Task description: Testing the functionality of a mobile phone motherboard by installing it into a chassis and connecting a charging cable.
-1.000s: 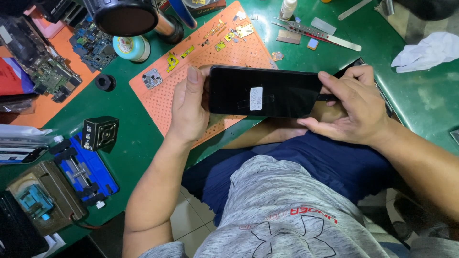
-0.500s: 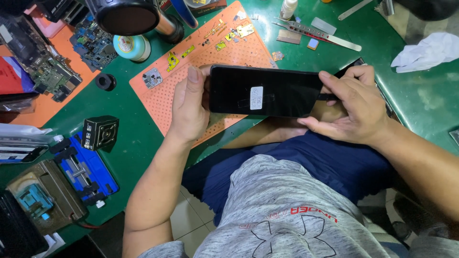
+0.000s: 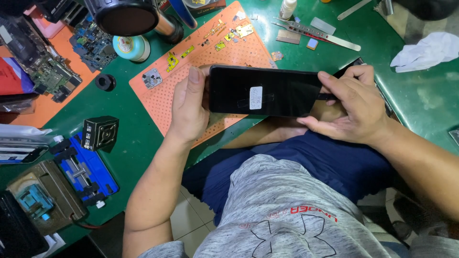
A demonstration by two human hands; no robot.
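No visible shift since earlier frames. Black smartphone is held level above the orange mat at the desk edge; left hand fingers clasp one end, right hand fingers grip the other. Likely stiff, slick, fragile glass: grip by edges.

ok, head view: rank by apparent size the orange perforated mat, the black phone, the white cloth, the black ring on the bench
1. orange perforated mat, partly hidden by the phone
2. black phone, held by the left hand and right hand, nearer the camera, so it looks enlarged
3. white cloth
4. black ring
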